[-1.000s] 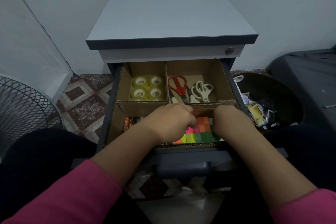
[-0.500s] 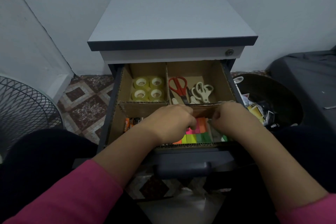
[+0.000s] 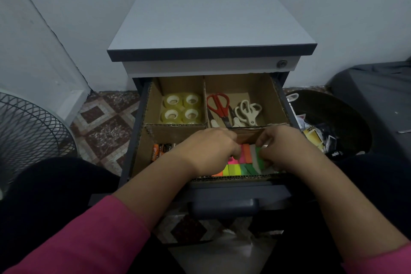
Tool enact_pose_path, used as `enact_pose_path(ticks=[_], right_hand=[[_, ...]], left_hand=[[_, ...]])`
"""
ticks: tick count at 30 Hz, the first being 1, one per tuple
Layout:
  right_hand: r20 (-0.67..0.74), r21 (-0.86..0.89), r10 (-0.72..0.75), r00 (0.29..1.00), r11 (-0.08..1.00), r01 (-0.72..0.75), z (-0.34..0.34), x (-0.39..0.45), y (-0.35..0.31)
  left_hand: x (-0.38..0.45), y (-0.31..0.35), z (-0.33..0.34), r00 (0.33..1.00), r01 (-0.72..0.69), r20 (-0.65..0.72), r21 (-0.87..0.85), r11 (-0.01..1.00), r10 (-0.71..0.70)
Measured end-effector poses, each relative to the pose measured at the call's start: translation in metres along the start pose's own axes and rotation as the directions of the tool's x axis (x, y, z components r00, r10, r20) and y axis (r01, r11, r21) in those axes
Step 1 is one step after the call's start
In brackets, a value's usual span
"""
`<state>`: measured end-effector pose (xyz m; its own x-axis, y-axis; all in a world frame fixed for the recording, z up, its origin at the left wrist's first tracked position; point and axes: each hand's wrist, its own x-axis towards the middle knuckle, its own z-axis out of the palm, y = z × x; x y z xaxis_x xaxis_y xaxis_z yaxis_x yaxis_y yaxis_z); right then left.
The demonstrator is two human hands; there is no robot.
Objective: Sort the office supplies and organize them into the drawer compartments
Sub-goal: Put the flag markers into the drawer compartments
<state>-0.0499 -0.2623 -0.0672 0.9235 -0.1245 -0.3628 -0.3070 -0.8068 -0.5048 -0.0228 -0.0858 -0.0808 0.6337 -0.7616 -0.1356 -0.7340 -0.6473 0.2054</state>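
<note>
At the far left stands a black wire-mesh wastebasket (image 3: pixel 29 131) on the patterned tile floor (image 3: pixel 104 122). Beside it, the grey pedestal cabinet (image 3: pixel 211 20) has its top drawer (image 3: pixel 224 204) pulled out, lined with brown cardboard dividers (image 3: pixel 175 132). The back-left compartment holds four rolls of clear tape (image 3: pixel 181 108) packed in a square; in front of it, in the front-left compartment, lie orange-and-black batteries (image 3: pixel 161 150), partly hidden by the left arm in its pink sleeve (image 3: pixel 89 242). The left hand (image 3: pixel 211 151) is curled down into the front compartment over the neon sticky-note pads (image 3: pixel 235 165), fingers bent; whether it grips any of them I cannot tell. Behind, in the back-right compartment, a pair of red-handled scissors (image 3: pixel 219 104) lies beside cream-handled scissors (image 3: pixel 248 111). The right hand (image 3: pixel 282 149) is pinched shut on a tilted green-topped sticky-note block (image 3: pixel 258 159), holding it just above the other pads, close to the left hand. Further right, a dark round bin (image 3: pixel 347 122) on the floor holds mixed small supplies (image 3: pixel 313 138).
</note>
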Motion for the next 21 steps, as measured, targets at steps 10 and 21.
enact_pose_path(ticks=[10, 21], right_hand=[[0.039, -0.026, -0.048, 0.998, 0.998, 0.049, 0.0, -0.003, -0.005], [0.154, -0.081, -0.077, 0.985, 0.993, 0.091, 0.01, 0.002, -0.009]], left_hand=[[0.0, 0.001, 0.0, 1.0, 0.008, 0.009, 0.015, 1.0, -0.008], [0.0, 0.001, -0.002, 0.999, 0.013, 0.031, -0.003, 1.0, -0.013]])
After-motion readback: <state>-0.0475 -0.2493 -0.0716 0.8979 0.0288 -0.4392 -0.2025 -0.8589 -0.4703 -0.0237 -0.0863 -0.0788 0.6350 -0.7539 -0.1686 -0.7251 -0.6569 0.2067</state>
